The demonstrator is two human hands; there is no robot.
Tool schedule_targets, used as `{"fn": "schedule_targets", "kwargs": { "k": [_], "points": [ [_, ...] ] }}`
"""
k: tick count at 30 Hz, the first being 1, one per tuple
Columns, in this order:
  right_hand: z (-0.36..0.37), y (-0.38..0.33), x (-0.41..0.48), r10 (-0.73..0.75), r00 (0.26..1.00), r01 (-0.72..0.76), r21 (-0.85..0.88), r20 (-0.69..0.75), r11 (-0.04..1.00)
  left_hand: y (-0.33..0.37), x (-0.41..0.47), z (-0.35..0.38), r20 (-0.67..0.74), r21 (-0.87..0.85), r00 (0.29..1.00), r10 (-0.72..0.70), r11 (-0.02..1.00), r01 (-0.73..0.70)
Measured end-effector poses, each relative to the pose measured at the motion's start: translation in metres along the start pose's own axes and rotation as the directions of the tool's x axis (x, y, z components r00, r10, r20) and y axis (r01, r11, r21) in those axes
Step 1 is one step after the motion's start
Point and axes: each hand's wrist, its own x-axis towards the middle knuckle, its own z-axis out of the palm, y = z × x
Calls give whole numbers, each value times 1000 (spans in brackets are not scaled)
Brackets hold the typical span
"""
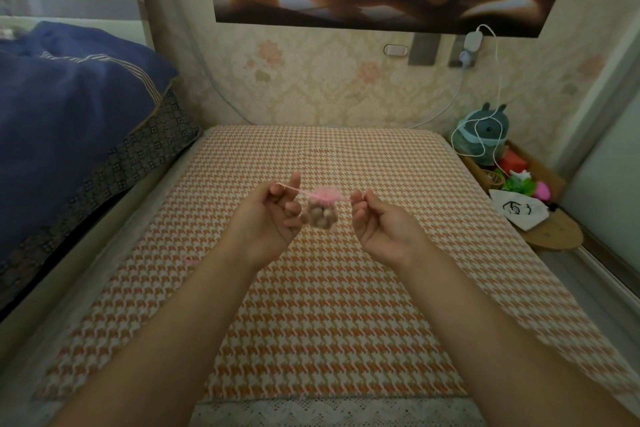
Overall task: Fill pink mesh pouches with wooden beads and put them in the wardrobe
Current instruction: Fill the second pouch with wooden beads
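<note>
Between my two pinches: pink mesh pouch (323, 198) hangs, wooden beads (319, 218) inside, neck cinched | left hand (273, 215), right hand (381, 224) each pinch a drawstring (294, 189) end | filling looks done; wardrobe trip remains.

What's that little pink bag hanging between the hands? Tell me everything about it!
The pink mesh pouch is small and see-through, bulging with round, pale brown wooden beads. Its top is pulled shut into a frilly pink ruffle. A thin pink drawstring runs out both sides: the left hand pinches one end, the right hand the other. The pouch hangs upright between them, above the orange-and-white checked bed cover, not resting on it.
</note>
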Motion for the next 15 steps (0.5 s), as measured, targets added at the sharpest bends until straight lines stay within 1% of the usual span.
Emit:
{"fn": "schedule_targets", "kwargs": {
  "k": [2, 3, 5, 7, 12, 13, 14, 15],
  "points": [
    [-3, -2, 3, -11, 998, 12, 15, -64, 1000, 0, 2, -4, -53, 14, 998, -33, 999, 33],
    [-5, -3, 4, -24, 996, 22, -15, -91, 1000, -2, 3, -6, -92, 40, 995, -42, 998, 45],
    [-7, -1, 5, -62, 990, 42, -154, -125, 987, -5, 5, -7, -155, 105, 987, -29, 993, 45],
    [-6, 0, 5, -89, 988, 55, -252, -123, 966, -5, 6, -7, -178, 148, 984, -8, 988, 35],
    [-9, -2, 7, -121, 979, 60, -335, -163, 940, -5, 3, -5, -199, 292, 980, -3, 954, 62],
    [-10, -1, 8, -131, 978, 62, -371, -165, 926, -7, 4, -5, -211, 315, 977, -6, 946, 74],
    [-11, 1, 7, -153, 977, 70, -453, -150, 889, -9, 3, -5, -223, 335, 975, -4, 939, 81],
    [-12, 3, 6, -186, 976, 87, -578, -114, 811, -9, 2, -6, -235, 349, 972, 4, 933, 81]
  ]
}}
